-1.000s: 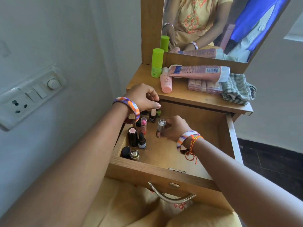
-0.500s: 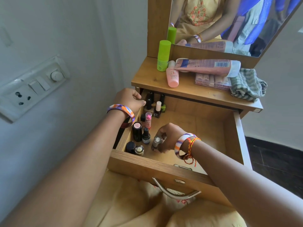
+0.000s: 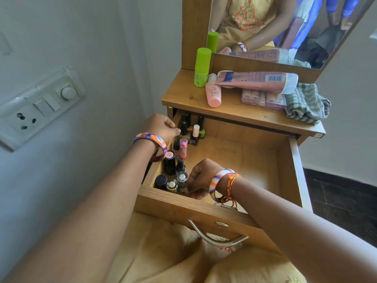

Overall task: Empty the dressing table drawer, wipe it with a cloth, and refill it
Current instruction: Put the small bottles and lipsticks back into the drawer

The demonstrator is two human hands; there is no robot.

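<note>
The wooden drawer [image 3: 285, 160] of the dressing table stands pulled out. Several small cosmetics stand along its left wall: nail polish bottles [image 3: 194, 136] at the back, a pink lipstick [image 3: 183, 147], a black tube [image 3: 169, 162]. My right hand [image 3: 201, 180] is in the front left corner, fingers closed on a silver-capped bottle [image 3: 182, 180] that stands on the drawer floor. My left hand [image 3: 161, 127] rests on the drawer's left wall near the back, fingers curled, holding nothing that I can see. A green checked cloth [image 3: 306, 104] lies on the table top at the right.
On the table top [image 3: 183, 97] stand a green bottle [image 3: 202, 67], a pink bottle [image 3: 213, 93], a long pink tube [image 3: 257, 80] and a pink palette [image 3: 263, 99]. A mirror [image 3: 285, 27] rises behind. A switch panel [image 3: 38, 107] is on the left wall. The drawer's right half is bare wood.
My right hand has carried the silver-capped bottle from the drawer's middle to its front left corner and set it upright. My left hand has drawn back from the nail polishes to the drawer's side wall.
</note>
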